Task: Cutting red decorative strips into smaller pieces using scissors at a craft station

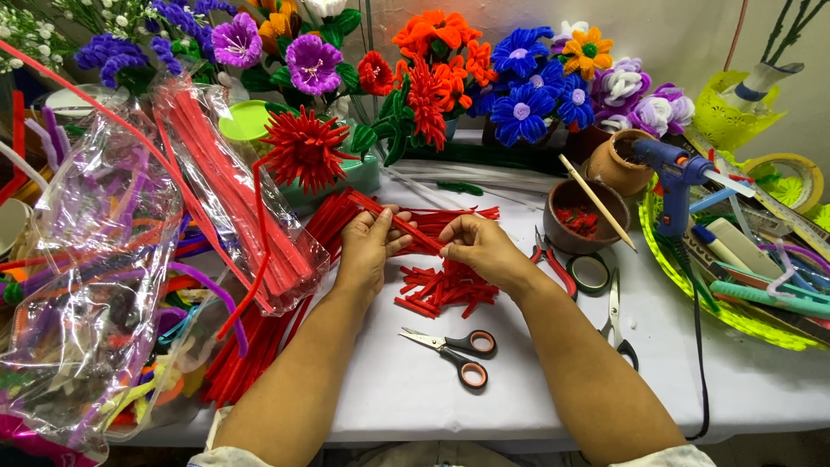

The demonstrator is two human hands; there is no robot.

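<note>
Both hands grasp one long red fuzzy pipe cleaner (406, 227): left hand (367, 246) pinching its upper end; right hand (480, 246) its lower. Just beneath lies a pile of short red cut pieces (445, 290); nearer the person, small black-handled scissors (458, 350).

Bare white table (380, 389) near edge, save scissors (456, 350); pipe-cleaner bags (233, 199) left, brown bowl (586, 216) right.

Your left hand (367, 246) and right hand (480, 248) pinch one red pipe cleaner (406, 227) between them; it runs on a slant from upper left down to your right fingertips. Fuzzy, thin, bright red. Just below lies a loose pile of short red cut pieces (445, 290) on the white tabletop (389, 389), strewn at mixed angles, under your right hand.
</note>
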